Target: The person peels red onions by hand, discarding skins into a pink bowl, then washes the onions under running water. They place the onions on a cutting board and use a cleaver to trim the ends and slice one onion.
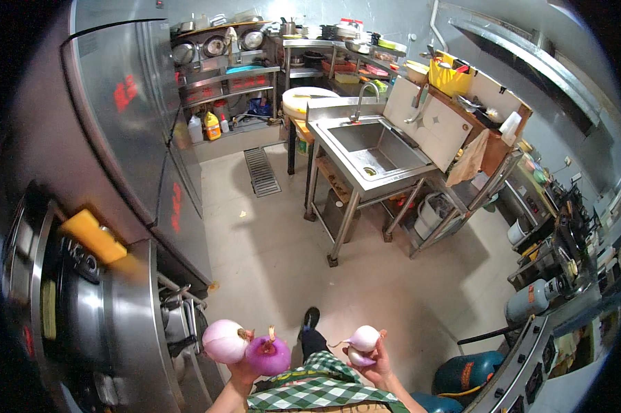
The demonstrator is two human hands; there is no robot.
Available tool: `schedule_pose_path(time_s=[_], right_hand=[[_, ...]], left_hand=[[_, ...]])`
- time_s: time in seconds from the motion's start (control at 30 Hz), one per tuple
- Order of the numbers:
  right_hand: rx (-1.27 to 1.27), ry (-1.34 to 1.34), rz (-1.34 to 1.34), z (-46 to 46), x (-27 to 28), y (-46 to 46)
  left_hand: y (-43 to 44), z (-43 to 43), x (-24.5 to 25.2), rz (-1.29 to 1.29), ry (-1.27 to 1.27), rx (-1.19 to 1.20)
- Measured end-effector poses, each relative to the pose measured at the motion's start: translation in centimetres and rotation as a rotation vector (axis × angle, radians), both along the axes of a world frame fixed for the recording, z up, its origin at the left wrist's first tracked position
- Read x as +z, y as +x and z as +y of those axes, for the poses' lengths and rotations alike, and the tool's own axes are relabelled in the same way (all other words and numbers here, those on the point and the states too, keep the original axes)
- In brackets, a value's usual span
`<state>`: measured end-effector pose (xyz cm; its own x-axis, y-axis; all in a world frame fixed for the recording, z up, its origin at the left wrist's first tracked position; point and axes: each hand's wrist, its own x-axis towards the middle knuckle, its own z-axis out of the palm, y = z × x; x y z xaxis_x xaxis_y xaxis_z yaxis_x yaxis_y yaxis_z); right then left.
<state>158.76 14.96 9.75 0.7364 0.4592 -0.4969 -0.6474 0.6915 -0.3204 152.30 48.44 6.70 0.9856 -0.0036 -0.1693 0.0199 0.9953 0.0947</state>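
Low in the head view, my left hand (242,374) cradles two onions from beneath. One is a large pale pink-white onion (223,342); pressed against it is a smaller purple onion (269,357) with a dry stem stub pointing up. Across from it, my right hand (380,364) grips two small white bulb vegetables. The upper white bulb (364,338) has a thin tail pointing left, and under it sits a white bulb with a purple tinge (361,356). A green-and-white checked apron (320,388) shows between my hands.
Ahead stands a stainless steel sink (380,147) on metal legs. A steel refrigerator (119,113) and a steel counter (129,310) line the left. Gas cylinders (468,372) stand near a stove at right. A floor drain grate (262,171) lies ahead.
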Motion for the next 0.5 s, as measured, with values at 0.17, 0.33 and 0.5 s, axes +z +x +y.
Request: schedule_pose_path(time_s=[0.17, 0.33, 0.5], right_hand=[[0.016, -0.192, -0.036, 1.3, -0.8, 14.9], [0.051, -0.396, -0.443, 2.5, 3.5, 34.3], [-0.429, -0.681, -0.71, 2.1, 7.4, 54.5]], left_hand=[[14.1, 0.7, 1.1, -0.185, 0.174, 0.009], [25.4, 3.7, 3.3, -0.025, 0.175, -0.063], [34.2, 6.9, 2.7, -0.048, 0.101, -0.116]])
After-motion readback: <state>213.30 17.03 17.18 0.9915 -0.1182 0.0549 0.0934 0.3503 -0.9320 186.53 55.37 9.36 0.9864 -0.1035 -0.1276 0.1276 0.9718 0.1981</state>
